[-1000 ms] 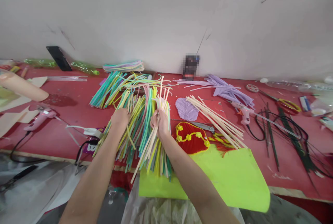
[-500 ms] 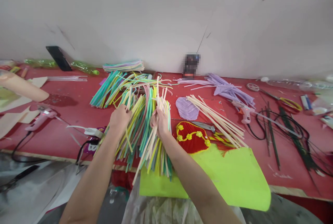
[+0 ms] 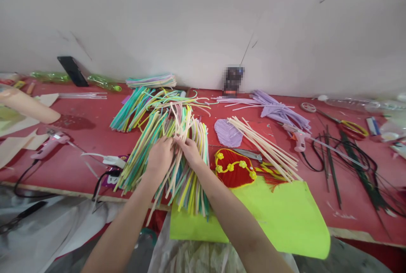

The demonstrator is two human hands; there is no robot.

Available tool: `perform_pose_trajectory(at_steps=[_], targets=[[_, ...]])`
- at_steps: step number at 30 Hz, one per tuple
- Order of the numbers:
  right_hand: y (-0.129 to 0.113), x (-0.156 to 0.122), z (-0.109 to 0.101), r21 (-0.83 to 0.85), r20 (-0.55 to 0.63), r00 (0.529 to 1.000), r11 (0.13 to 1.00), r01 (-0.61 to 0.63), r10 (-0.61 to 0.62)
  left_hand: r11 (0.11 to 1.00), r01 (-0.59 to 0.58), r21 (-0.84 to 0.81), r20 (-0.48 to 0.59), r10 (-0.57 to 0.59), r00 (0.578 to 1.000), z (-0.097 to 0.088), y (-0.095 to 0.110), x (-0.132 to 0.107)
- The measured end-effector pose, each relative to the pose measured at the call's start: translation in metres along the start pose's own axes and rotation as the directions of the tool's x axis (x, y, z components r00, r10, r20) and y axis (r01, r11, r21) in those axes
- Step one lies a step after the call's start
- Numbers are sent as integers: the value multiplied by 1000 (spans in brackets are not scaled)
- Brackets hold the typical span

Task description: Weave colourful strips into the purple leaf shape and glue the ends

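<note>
While a pink glue gun point(image 3: 52, 142) lies at the left on the red table point(image 3: 95, 135), the left hand point(image 3: 161, 154) is over a big pile of colored sticks point(image 3: 139, 154), fingers curled in; I cannot tell what they grip. Just beside it, the right hand point(image 3: 190, 152) pinches some cream sticks point(image 3: 181, 127), fingers nearly closed, over the middle of that pile. Next come a purple leaf shape point(image 3: 227, 132), a red piece with yellow flowers point(image 3: 233, 176), loose pale sticks point(image 3: 269, 148) and another glue gun point(image 3: 299, 138).
</note>
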State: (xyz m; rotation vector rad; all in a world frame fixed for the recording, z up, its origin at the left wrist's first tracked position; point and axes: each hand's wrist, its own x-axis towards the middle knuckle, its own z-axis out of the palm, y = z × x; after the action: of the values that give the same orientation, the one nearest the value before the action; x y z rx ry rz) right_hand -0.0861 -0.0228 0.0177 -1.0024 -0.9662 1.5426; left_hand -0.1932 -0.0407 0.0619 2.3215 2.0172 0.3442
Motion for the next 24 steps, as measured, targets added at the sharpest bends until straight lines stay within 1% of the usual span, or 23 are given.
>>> perform_pose_trajectory(at_steps=[2,5,7,9,11,13,15,19,24], targets=[[0,0,1,-28,1,1000,1000,10,-10,1000,-26,-13,7,26,1000,3,4,-3],[2,1,1,0,-70,997,1000,19,-19,993,-44,-105,37,48,998,2,3,-5],[5,2,0,44,-122,992,999,26,-21,977,-8,-215,61,21,998,-1,-1,-6],[7,2,-1,55,-155,988,998,16,-7,948,57,-314,66,-38,997,-4,-6,-5],[8,3,-1,53,-176,984,999,2,7,928,104,-357,73,-83,994,-5,-11,-5],[8,3,-1,53,-181,983,999,-13,22,932,123,-342,84,-100,991,-3,-13,-3],[7,2,-1,41,-179,983,999,-20,27,947,130,-294,103,-104,989,-1,-13,-2],[6,3,-1,-30,-158,987,1000,-4,0,969,145,-200,150,-116,982,2,-11,-1],[5,2,-1,-84,-164,986,996,-20,6,971,148,-189,106,-129,986,3,-14,-1]])
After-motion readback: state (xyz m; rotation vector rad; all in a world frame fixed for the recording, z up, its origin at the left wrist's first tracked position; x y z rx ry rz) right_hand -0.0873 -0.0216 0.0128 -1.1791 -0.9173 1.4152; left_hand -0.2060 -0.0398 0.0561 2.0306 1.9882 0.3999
